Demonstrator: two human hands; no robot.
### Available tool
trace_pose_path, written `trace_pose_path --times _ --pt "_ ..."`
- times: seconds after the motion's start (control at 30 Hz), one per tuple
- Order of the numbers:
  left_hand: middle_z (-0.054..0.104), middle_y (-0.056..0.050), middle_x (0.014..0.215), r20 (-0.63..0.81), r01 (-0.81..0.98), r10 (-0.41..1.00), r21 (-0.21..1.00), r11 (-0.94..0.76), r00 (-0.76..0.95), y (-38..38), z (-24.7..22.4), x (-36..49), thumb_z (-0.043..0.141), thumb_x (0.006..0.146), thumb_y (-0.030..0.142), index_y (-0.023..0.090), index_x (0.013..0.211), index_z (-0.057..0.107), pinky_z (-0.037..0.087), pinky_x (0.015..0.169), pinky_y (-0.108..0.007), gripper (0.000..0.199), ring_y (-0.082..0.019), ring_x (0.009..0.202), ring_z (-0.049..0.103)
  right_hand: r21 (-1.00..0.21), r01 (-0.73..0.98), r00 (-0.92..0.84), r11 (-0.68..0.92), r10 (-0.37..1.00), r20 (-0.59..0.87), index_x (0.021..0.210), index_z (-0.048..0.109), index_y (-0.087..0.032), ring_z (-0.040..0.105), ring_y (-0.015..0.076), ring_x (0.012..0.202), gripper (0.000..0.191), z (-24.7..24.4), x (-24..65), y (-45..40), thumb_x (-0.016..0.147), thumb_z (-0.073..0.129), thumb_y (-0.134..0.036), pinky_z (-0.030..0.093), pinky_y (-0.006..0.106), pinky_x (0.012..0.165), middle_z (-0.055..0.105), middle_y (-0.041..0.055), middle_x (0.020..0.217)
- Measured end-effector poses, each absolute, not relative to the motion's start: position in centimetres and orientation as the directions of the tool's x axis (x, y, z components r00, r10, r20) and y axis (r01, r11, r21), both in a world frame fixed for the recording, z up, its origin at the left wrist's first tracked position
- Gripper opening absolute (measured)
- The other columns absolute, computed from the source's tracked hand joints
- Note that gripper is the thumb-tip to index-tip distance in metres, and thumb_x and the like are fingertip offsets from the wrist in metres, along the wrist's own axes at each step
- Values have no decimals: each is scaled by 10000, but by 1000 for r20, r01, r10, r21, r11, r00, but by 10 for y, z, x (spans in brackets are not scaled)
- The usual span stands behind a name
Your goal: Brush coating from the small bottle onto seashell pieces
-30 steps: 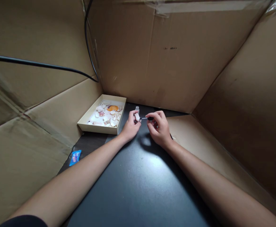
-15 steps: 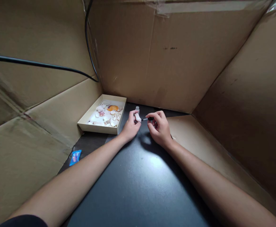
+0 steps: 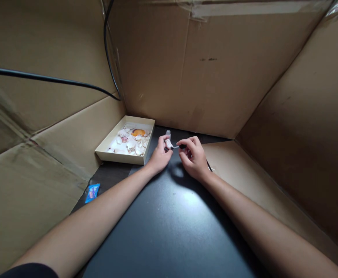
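My left hand (image 3: 159,156) is closed around a small whitish, speckled seashell (image 3: 169,144), held just above the dark table. In my right hand (image 3: 194,157), thumb and fingers pinch the black cap of a small applicator brush (image 3: 182,146). Its thin stem points left, and the dark tip meets the lower right end of the shell. A small clear bottle (image 3: 168,133) stands uncapped just behind my left fingers, its lower part hidden by them.
Left of my hands sits a shallow cream box (image 3: 122,158) with several shells and an orange piece. A blue packet (image 3: 92,193) lies near my left forearm. Cardboard walls (image 3: 180,69) surround the dark table (image 3: 163,216); a black cable (image 3: 50,79) hangs at left.
My right hand has shifted slightly left with the brush, bringing the tip onto the shell's end. My left hand and the shell stay almost in place.
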State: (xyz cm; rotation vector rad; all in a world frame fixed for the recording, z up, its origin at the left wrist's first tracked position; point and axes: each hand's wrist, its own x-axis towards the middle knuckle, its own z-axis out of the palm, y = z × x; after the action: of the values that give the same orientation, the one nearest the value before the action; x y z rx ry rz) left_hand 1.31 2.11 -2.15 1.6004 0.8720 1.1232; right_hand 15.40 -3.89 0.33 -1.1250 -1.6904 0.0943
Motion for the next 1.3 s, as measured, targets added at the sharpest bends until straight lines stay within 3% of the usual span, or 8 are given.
trace_pose_path --times 0.77,1.3 --pt "586 -9 879 273 41 911 953 -300 310 22 -23 13 516 784 79 188 1235 382 438 737 -245 483 -102 757 544 -538 679 20 499 721 693 987 630 -232 504 101 643 207 1 156 -36 811 553 -153 453 267 604 486 20 921" --pt "569 -20 978 278 72 925 950 -305 258 25 -27 12 547 765 88 236 1171 442 483 768 -276 444 -110 780 537 -552 670 7 496 739 674 996 618 -237 513 114 663 208 2 156 -37 818 543 -160 463 264 612 501 30 932"
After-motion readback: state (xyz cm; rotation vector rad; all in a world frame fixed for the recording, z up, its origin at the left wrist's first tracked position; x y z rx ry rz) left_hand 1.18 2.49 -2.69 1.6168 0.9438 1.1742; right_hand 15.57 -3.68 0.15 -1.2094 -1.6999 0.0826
